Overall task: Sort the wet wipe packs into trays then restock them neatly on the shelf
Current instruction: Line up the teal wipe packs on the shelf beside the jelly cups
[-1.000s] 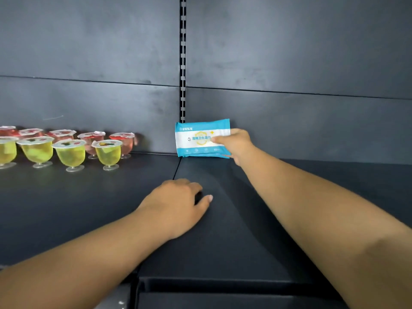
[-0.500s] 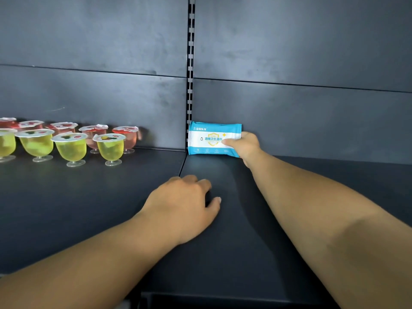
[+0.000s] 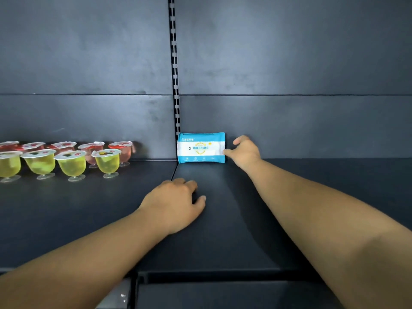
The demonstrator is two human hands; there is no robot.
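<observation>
One blue and white wet wipe pack stands upright on its long edge at the back of the dark shelf, leaning on the back panel just right of the shelf seam. My right hand is stretched out beside the pack's right end, fingers spread, with only the fingertips touching its edge. My left hand lies palm down on the shelf in front of the pack, well apart from it and holding nothing. No tray is in view.
Several yellow and red jelly cups stand in two rows on the left shelf section. A slotted upright rail runs up the dark back panel. A lower shelf edge shows at the bottom.
My right hand set the pack down against the back panel and loosened its grip, so only the fingertips rest on its right end. The left hand stayed on the shelf.
</observation>
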